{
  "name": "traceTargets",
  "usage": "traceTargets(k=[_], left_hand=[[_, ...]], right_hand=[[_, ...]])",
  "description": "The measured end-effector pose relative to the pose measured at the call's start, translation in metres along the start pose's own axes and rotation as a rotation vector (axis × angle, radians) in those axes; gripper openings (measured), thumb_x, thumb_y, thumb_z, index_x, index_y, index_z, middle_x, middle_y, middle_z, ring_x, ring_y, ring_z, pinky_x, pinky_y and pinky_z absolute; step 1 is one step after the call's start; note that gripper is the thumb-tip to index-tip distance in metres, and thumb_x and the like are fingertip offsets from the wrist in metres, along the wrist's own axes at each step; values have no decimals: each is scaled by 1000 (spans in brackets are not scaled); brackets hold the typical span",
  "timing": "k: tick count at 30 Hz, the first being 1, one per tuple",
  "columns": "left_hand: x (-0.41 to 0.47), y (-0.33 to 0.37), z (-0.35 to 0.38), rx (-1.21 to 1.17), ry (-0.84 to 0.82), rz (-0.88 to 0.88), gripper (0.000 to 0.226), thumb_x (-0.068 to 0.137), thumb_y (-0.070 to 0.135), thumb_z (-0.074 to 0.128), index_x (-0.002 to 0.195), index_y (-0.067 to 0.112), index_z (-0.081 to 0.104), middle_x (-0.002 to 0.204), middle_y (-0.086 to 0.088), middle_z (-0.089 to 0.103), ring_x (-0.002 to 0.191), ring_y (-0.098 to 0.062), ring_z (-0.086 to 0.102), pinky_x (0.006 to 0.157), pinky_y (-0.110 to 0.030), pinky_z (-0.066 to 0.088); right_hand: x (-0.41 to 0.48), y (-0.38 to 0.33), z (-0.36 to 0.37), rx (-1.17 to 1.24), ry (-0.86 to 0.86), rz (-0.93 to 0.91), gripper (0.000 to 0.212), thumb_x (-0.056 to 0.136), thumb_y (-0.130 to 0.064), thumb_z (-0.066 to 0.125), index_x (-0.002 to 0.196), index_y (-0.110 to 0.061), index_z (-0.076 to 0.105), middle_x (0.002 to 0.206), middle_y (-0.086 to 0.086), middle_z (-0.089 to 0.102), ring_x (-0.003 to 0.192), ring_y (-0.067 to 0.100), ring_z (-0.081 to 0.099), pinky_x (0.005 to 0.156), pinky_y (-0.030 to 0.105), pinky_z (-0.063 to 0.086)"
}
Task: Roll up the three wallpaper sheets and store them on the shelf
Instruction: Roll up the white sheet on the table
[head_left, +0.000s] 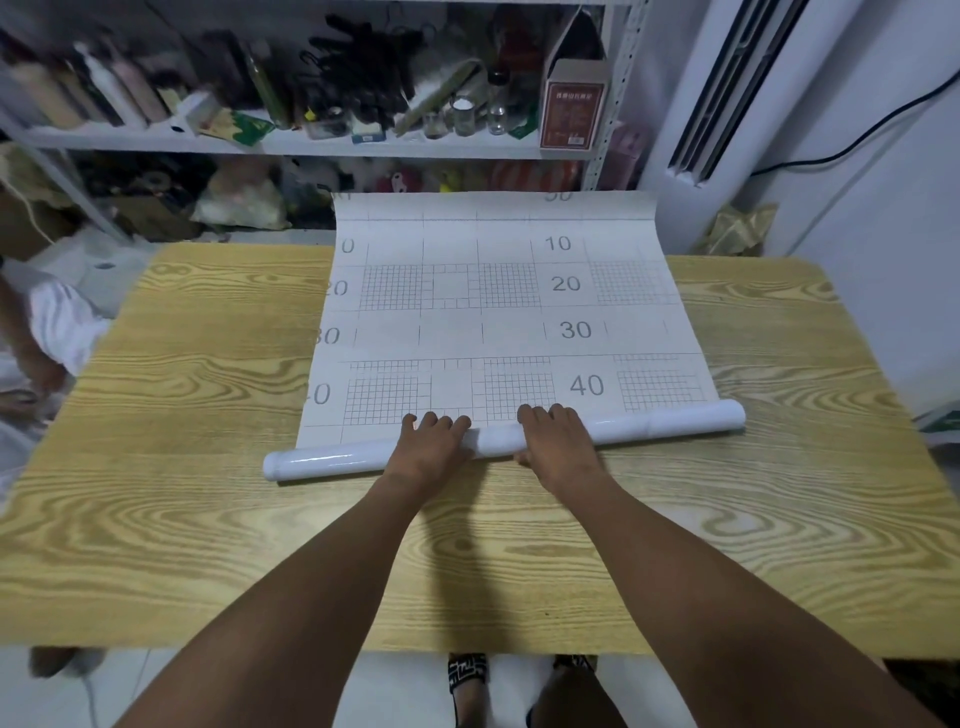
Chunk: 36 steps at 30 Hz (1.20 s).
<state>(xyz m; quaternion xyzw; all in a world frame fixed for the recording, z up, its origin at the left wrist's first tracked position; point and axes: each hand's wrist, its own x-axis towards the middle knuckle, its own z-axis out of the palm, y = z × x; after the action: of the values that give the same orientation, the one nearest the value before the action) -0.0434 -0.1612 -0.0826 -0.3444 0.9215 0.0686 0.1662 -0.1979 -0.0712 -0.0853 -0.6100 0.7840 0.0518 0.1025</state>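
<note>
Left hand (434, 441), right hand (558, 441) on wallpaper roll (675, 423); wood-grain table (208, 467).

White gridded wallpaper sheet (498, 312) lies flat, its near end rolled.

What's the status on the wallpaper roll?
Both hands, left hand and right hand, pressed on the roll. Wallpaper sheet part rolled, far end hangs past the table. Nothing blocking.
</note>
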Motion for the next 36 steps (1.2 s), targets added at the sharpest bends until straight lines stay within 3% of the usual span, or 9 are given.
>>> traceTargets(k=[5,9,16,19,25,28,31,36], left_hand=[[-4,-3,-2,45,9,0,40,98,28,41,136,17,36,136,-7,40,128,-28,33,111,-51,21],[-7,-5,-5,5,22,9,48,96,38,44,139,19,37,138,-8,33,131,-27,28,110,-47,22],[-6,-10,-1,36,39,43,57,93,23,50,144,17,27,134,-9,37,125,-29,35,97,-39,33],[-5,-12,0,6,54,43,55,93,20,48,143,17,28,133,-9,39,123,-29,37,95,-39,34],[-2,-15,1,-92,109,23,48,94,11,41,141,13,31,130,-11,40,114,-30,43,91,-37,38],[0,-17,1,-130,107,33,50,92,8,43,140,12,30,128,-11,40,111,-29,44,88,-36,39],[2,-19,2,-138,104,22,50,94,10,44,141,13,28,128,-9,42,111,-28,45,92,-35,38],[5,-20,2,-21,103,2,42,99,15,37,141,12,28,131,-8,46,123,-30,39,104,-40,29]], right_hand=[[-3,-1,3,67,64,22,35,93,-29,57,123,-14,52,137,2,43,114,29,43,95,35,34],[-5,-3,2,19,52,3,32,99,-30,45,126,-15,51,133,4,44,114,30,42,91,36,35],[-5,-9,7,72,91,34,56,95,-34,52,144,-11,35,124,11,55,108,30,51,92,38,40],[-2,-8,7,109,78,51,64,92,-39,55,144,-9,33,131,12,48,113,31,49,100,39,38],[0,-8,4,102,62,28,60,86,-44,62,129,-5,46,125,13,49,102,31,53,95,37,39],[3,-6,0,79,42,10,59,89,-43,60,131,-7,44,141,15,37,119,33,45,105,39,30],[8,-5,-4,30,17,30,56,91,-44,56,135,-12,44,151,12,26,136,32,27,113,41,21],[14,-7,-8,-74,15,9,49,91,-45,56,128,-14,48,135,6,41,119,27,40,99,38,32]])
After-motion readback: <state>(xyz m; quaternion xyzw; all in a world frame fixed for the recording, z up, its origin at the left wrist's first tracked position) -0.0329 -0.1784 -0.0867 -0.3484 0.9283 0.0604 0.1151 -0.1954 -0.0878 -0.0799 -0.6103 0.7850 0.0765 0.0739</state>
